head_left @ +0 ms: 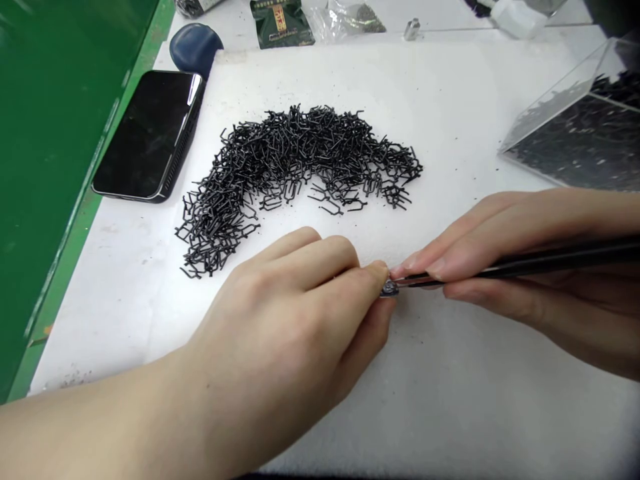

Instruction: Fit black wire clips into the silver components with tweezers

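Observation:
My left hand (300, 313) is closed, pinching a small dark metallic part (389, 288) between thumb and forefinger; most of that part is hidden by the fingers. From the right, my right hand (510, 260) grips black tweezers (550, 259), their thin tips at the small part. Beyond both hands, a curved heap of small black fork-shaped pieces (300, 143) lies on the white foam sheet (450, 107). A few of these pieces are spread singly along the heap's inner edge.
A black smartphone (150, 133) lies at the left, near a dark blue rounded object (195, 48). At the back are a green packet (281, 23), a clear plastic bag (345, 19) and a small metal piece (412, 29). A clear box (580, 133) of black pieces stands at right.

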A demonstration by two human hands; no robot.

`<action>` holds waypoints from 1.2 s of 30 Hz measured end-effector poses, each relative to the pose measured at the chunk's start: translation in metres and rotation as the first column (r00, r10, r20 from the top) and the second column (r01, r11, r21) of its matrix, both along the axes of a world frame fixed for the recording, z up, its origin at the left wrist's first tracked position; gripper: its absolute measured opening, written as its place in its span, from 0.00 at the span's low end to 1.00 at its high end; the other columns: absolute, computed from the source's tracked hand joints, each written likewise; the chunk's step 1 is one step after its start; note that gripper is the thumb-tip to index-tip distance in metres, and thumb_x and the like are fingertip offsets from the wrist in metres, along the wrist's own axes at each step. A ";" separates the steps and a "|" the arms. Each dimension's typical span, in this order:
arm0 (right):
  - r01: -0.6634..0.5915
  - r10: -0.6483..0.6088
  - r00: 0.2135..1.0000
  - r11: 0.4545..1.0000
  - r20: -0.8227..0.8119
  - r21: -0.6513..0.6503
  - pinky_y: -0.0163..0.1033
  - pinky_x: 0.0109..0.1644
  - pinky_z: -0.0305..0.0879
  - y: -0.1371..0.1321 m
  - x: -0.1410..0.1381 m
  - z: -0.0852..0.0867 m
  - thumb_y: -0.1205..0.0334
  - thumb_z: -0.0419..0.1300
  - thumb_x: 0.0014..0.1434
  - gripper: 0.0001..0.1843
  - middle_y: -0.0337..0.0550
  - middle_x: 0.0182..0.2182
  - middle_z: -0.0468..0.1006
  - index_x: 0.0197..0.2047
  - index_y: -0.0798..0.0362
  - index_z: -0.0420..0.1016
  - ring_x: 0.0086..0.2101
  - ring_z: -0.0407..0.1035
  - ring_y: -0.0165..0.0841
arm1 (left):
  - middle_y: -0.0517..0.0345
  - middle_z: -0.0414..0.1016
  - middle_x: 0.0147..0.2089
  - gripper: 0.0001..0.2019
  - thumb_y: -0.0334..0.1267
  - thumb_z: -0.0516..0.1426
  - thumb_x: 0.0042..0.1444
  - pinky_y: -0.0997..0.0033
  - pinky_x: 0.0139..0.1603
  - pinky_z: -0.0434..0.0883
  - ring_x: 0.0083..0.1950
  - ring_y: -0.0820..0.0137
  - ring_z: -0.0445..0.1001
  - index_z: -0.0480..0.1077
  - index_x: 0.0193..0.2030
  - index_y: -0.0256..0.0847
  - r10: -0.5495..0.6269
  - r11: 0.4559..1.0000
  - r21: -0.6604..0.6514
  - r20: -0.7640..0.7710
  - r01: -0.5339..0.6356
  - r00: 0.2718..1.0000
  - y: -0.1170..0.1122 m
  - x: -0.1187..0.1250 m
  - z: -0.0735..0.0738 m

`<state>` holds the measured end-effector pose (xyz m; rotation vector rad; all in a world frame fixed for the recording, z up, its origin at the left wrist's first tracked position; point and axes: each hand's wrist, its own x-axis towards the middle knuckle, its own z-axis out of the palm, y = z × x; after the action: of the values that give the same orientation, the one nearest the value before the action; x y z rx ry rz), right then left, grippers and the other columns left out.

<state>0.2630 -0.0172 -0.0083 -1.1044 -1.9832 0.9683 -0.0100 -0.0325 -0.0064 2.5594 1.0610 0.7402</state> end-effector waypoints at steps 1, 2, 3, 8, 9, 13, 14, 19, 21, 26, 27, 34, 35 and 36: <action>0.016 -0.016 1.000 1.000 -0.014 -0.019 0.50 0.48 0.94 0.000 -0.001 0.000 0.59 0.80 0.69 0.10 0.31 0.45 0.95 0.48 0.29 0.94 0.44 0.93 0.47 | 0.58 0.80 0.35 0.15 0.30 0.60 0.83 0.59 0.44 0.82 0.36 0.64 0.79 0.88 0.45 0.33 0.001 1.000 0.017 0.017 -0.001 1.000 0.000 -0.001 0.001; 0.032 -0.033 0.999 0.999 -0.024 -0.037 0.50 0.48 0.95 -0.001 -0.001 0.000 0.59 0.80 0.68 0.11 0.31 0.45 0.95 0.47 0.29 0.94 0.44 0.93 0.47 | 0.58 0.81 0.36 0.14 0.30 0.61 0.83 0.59 0.44 0.82 0.37 0.64 0.80 0.88 0.45 0.34 0.000 1.000 0.001 0.003 0.000 1.000 -0.001 -0.001 0.001; 0.046 -0.047 0.998 0.998 -0.030 -0.052 0.50 0.48 0.95 -0.001 -0.002 0.001 0.59 0.80 0.68 0.10 0.31 0.46 0.96 0.47 0.28 0.95 0.44 0.93 0.47 | 0.58 0.82 0.36 0.14 0.29 0.61 0.82 0.59 0.45 0.82 0.37 0.64 0.80 0.88 0.45 0.34 0.000 1.000 -0.002 -0.004 0.000 1.000 -0.001 -0.002 0.002; 0.063 -0.065 0.997 0.996 -0.045 -0.056 0.50 0.48 0.96 -0.003 -0.002 0.000 0.60 0.80 0.68 0.11 0.32 0.45 0.96 0.47 0.28 0.95 0.43 0.93 0.48 | 0.57 0.84 0.39 0.13 0.28 0.61 0.82 0.60 0.47 0.83 0.39 0.64 0.81 0.88 0.47 0.33 -0.003 1.000 -0.027 -0.033 0.002 0.999 -0.001 -0.001 0.007; 0.060 -0.063 0.997 0.997 -0.049 -0.057 0.50 0.48 0.96 -0.003 -0.003 0.000 0.60 0.80 0.67 0.11 0.31 0.46 0.96 0.47 0.28 0.95 0.43 0.93 0.47 | 0.57 0.84 0.39 0.13 0.29 0.61 0.83 0.60 0.47 0.82 0.39 0.64 0.81 0.88 0.48 0.33 -0.006 1.000 -0.025 -0.026 0.005 1.000 -0.001 0.000 0.007; 0.056 -0.057 0.998 0.997 -0.029 -0.052 0.47 0.48 0.95 -0.002 -0.004 -0.002 0.59 0.80 0.68 0.10 0.29 0.46 0.96 0.46 0.28 0.95 0.43 0.93 0.45 | 0.57 0.81 0.37 0.15 0.32 0.60 0.84 0.59 0.46 0.82 0.38 0.63 0.79 0.88 0.47 0.32 -0.021 1.000 -0.018 0.006 0.021 1.000 0.000 -0.001 0.005; 0.056 -0.057 0.998 0.998 -0.019 -0.042 0.46 0.48 0.95 -0.002 -0.004 -0.003 0.58 0.80 0.69 0.09 0.29 0.46 0.96 0.46 0.29 0.95 0.43 0.93 0.45 | 0.57 0.81 0.37 0.15 0.32 0.60 0.84 0.59 0.45 0.81 0.38 0.63 0.79 0.88 0.47 0.32 -0.022 1.000 -0.019 0.007 0.022 1.000 0.000 -0.002 0.004; 0.047 -0.048 0.998 0.998 -0.045 -0.037 0.46 0.47 0.95 -0.001 -0.004 -0.003 0.60 0.79 0.68 0.11 0.29 0.46 0.96 0.47 0.29 0.95 0.43 0.92 0.44 | 0.58 0.81 0.37 0.15 0.31 0.60 0.83 0.59 0.42 0.80 0.38 0.64 0.78 0.88 0.46 0.33 -0.007 1.000 -0.010 0.009 0.007 1.000 -0.002 -0.003 0.001; 0.058 -0.062 0.996 0.996 -0.061 -0.065 0.48 0.45 0.96 -0.001 -0.003 -0.003 0.61 0.80 0.67 0.12 0.30 0.45 0.96 0.46 0.28 0.96 0.42 0.92 0.46 | 0.59 0.80 0.36 0.16 0.31 0.60 0.84 0.60 0.43 0.80 0.37 0.64 0.78 0.87 0.44 0.35 -0.009 1.000 0.006 0.027 0.009 1.000 -0.002 -0.003 0.001; 0.080 -0.080 0.997 0.997 -0.024 0.004 0.49 0.43 0.95 -0.002 -0.001 -0.002 0.61 0.81 0.65 0.11 0.32 0.43 0.96 0.44 0.29 0.96 0.39 0.92 0.47 | 0.57 0.83 0.39 0.16 0.32 0.60 0.84 0.61 0.43 0.80 0.40 0.64 0.80 0.86 0.42 0.37 -0.016 0.998 -0.055 -0.030 0.014 0.999 -0.002 -0.002 0.005; 0.074 -0.074 0.997 0.997 -0.019 0.007 0.49 0.43 0.95 -0.003 0.000 -0.003 0.60 0.81 0.66 0.11 0.32 0.43 0.96 0.45 0.29 0.96 0.39 0.92 0.47 | 0.58 0.82 0.38 0.16 0.32 0.59 0.84 0.62 0.42 0.80 0.39 0.65 0.80 0.85 0.42 0.38 -0.018 0.999 -0.039 -0.017 0.017 1.000 -0.001 -0.002 0.006; 0.051 -0.053 0.998 0.998 -0.042 -0.045 0.47 0.43 0.95 0.000 -0.001 -0.004 0.60 0.81 0.67 0.11 0.31 0.44 0.95 0.46 0.29 0.96 0.40 0.92 0.46 | 0.58 0.82 0.39 0.16 0.32 0.60 0.84 0.62 0.43 0.81 0.40 0.65 0.81 0.85 0.42 0.38 -0.019 0.999 -0.048 -0.030 0.018 0.999 0.000 -0.004 0.001; 0.048 -0.050 0.998 0.997 -0.039 -0.054 0.46 0.42 0.95 0.000 -0.001 -0.004 0.60 0.81 0.67 0.11 0.30 0.43 0.95 0.46 0.28 0.96 0.40 0.92 0.46 | 0.58 0.82 0.38 0.17 0.32 0.60 0.84 0.62 0.43 0.81 0.39 0.65 0.80 0.84 0.41 0.38 -0.018 0.999 -0.031 -0.015 0.018 1.000 -0.001 -0.004 0.000; 0.045 -0.047 0.998 0.997 -0.034 -0.059 0.46 0.42 0.94 0.001 -0.001 -0.003 0.60 0.81 0.67 0.12 0.30 0.43 0.95 0.46 0.28 0.96 0.40 0.92 0.45 | 0.58 0.81 0.37 0.17 0.33 0.60 0.84 0.62 0.43 0.81 0.39 0.65 0.80 0.84 0.40 0.38 -0.014 0.999 -0.029 -0.012 0.014 1.000 -0.001 -0.004 -0.001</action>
<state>0.2618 -0.0164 -0.0117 -1.1523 -1.9040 1.0197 -0.0136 -0.0332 -0.0077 2.5476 1.0484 0.7018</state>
